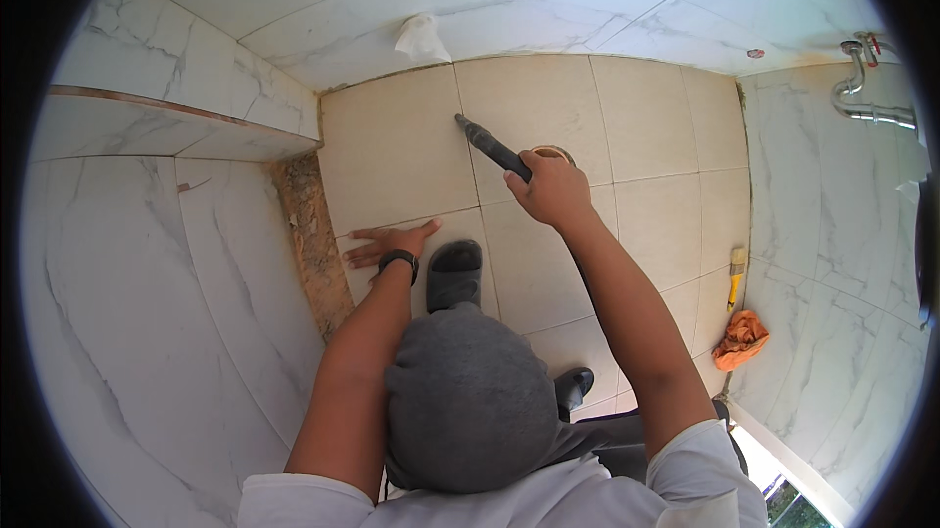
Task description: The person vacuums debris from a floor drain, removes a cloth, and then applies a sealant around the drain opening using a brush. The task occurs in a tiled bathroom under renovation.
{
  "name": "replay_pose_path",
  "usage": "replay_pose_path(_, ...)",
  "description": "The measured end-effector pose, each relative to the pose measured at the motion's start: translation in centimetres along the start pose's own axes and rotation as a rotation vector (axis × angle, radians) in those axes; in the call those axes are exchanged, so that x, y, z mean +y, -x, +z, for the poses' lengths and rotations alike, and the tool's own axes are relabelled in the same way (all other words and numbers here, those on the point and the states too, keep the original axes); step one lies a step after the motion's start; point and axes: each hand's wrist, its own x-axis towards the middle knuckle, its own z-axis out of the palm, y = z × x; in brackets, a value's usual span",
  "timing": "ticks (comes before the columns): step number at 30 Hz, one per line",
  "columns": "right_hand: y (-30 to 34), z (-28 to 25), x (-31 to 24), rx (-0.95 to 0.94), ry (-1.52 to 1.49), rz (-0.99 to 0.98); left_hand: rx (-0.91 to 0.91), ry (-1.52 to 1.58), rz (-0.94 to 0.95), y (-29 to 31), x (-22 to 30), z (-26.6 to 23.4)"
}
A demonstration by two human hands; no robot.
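Note:
My right hand point(550, 190) is wrapped round a black vacuum nozzle point(494, 148). Its narrow tip rests at the grout line between two beige floor tiles, close to the far wall. What looks like its black hose point(586, 278) runs back below my right forearm, which hides most of it. Just beyond the knuckles shows the curved rim of a round, tan-edged thing point(555, 150), partly covered by the hand. With fingers spread, my left hand point(390, 244) lies on the floor tile beside my black slipper point(455, 274). A dark band circles that wrist.
A crumpled white sheet or bag point(421, 39) lies at the far wall. By the right wall are a yellow-handled brush point(735, 278) and an orange cloth point(740, 340). A rough, untiled strip point(311, 234) borders the floor on the left. Chrome pipework point(867, 102) juts from the right wall.

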Motion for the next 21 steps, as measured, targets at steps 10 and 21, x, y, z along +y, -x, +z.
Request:
replay_pose_path(10,-0.7,-0.7,-0.4,-0.076,0.012,-0.011,-0.003,0.02,0.017,0.1,0.0,-0.1)
replay_pose_path(21,15.3,0.5,1.1,-0.34,-0.012,0.012,0.006,-0.006,0.069,-0.3,-0.1,0.4)
